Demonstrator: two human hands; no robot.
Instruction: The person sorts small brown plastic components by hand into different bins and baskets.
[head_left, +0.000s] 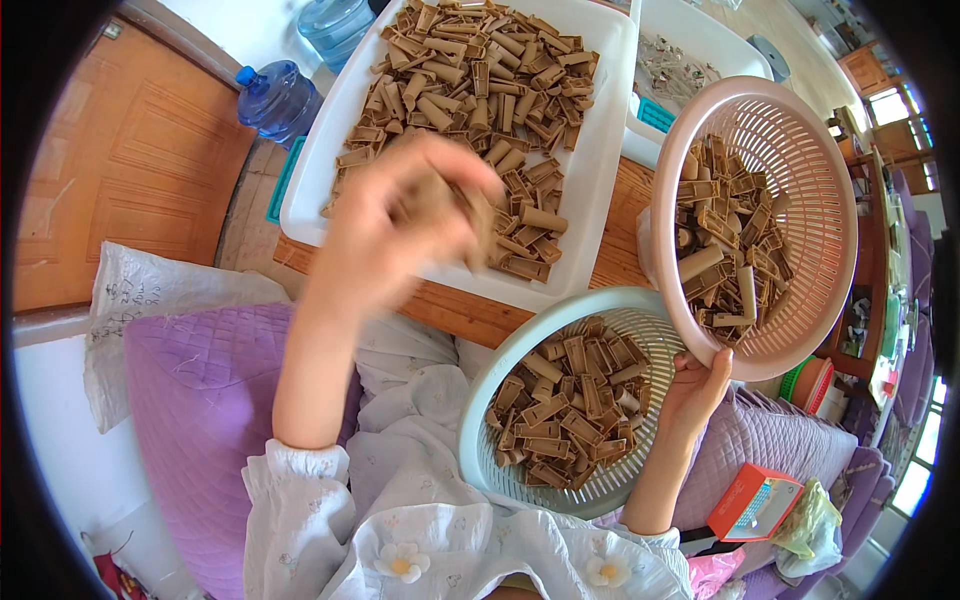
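My left hand (410,215) is above the near edge of a white tray (590,215) heaped with tan, half-round plastic pieces (480,70). Its fingers curl round some of these tan pieces, blurred by motion, so their number cannot be told. My right hand (695,390) grips the near rim of a pink slotted basket (835,240), thumb on the rim. The basket is tilted toward me, and more tan pieces (725,235) lie in it. Below and to its left, a pale green basket (480,400) in front of my lap also holds many tan pieces (570,405).
A wooden table (460,312) bears the tray. Behind stand blue water jugs (275,95) and another white tray (690,15) with small clear bits. Purple quilted seats (210,430) flank me; a red box (755,500) and a plastic bag (810,530) lie at the right.
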